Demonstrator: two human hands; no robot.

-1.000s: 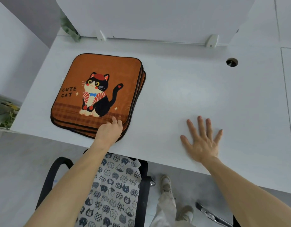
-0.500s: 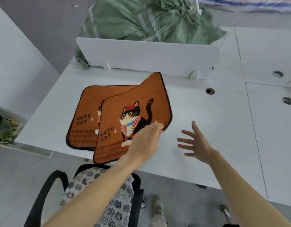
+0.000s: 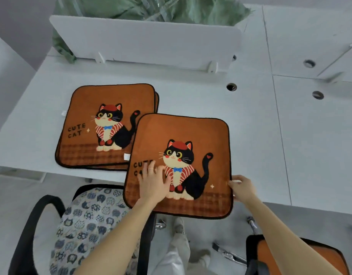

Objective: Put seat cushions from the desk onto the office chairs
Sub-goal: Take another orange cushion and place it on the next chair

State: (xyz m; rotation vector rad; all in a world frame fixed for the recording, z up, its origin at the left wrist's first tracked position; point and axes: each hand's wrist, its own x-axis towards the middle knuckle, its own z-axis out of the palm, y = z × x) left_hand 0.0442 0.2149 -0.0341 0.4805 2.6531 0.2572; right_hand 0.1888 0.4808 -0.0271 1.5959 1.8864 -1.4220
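Observation:
An orange "cute cat" seat cushion (image 3: 183,132) lies slanted over the front edge of the white desk (image 3: 201,96), with its near part hanging past the edge. My left hand (image 3: 153,181) rests flat on top of it with fingers spread. My right hand (image 3: 242,188) grips its right edge. A stack of like cushions (image 3: 111,96) sits on the desk to the left, partly under the held one's corner. Below stands an office chair with a cat-pattern seat cover (image 3: 88,221). At the bottom right, another chair carries an orange cushion (image 3: 302,257).
A white divider panel (image 3: 145,40) stands along the desk's back, with a green sack (image 3: 151,6) behind it. Cable holes (image 3: 231,87) dot the desks to the right. My legs and shoes (image 3: 179,235) are on the floor between the two chairs.
The top cushion has come off the stack, moved right and toward me, and now lies level. My right hand has taken its right edge; my left hand has gone from gripping it to lying flat on it.

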